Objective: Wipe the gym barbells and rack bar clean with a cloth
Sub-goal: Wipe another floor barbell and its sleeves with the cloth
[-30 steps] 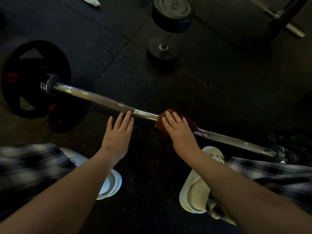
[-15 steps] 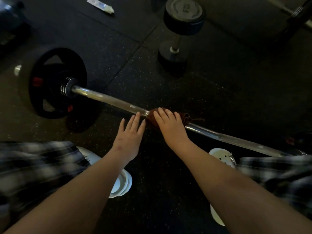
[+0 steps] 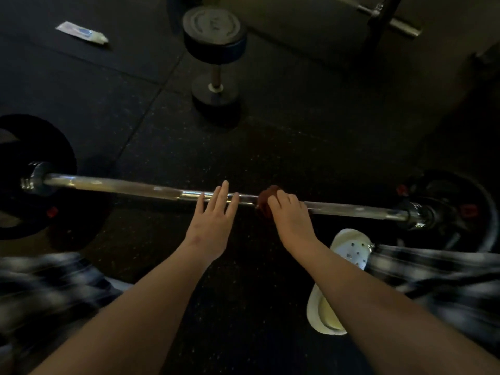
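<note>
A chrome barbell (image 3: 121, 186) lies on the dark rubber floor and runs from a black plate (image 3: 32, 207) at the left to another black plate (image 3: 457, 212) at the right. A dark red cloth (image 3: 266, 201) is wrapped over the bar near its middle. My right hand (image 3: 290, 217) grips the cloth on the bar with curled fingers. My left hand (image 3: 213, 220) lies flat with straight fingers, its fingertips resting on the bar just left of the cloth.
A dumbbell (image 3: 215, 58) stands on end beyond the bar. A small white packet (image 3: 81, 32) lies at the far left on the floor. A rack upright with another bar end (image 3: 392, 21) is at the top right. My white shoe (image 3: 341, 282) is near the bar.
The view swung, so the bar now looks nearly level and its right plate shows. My right hand curled tighter on the cloth. My left hand's fingertips moved up onto the bar.
</note>
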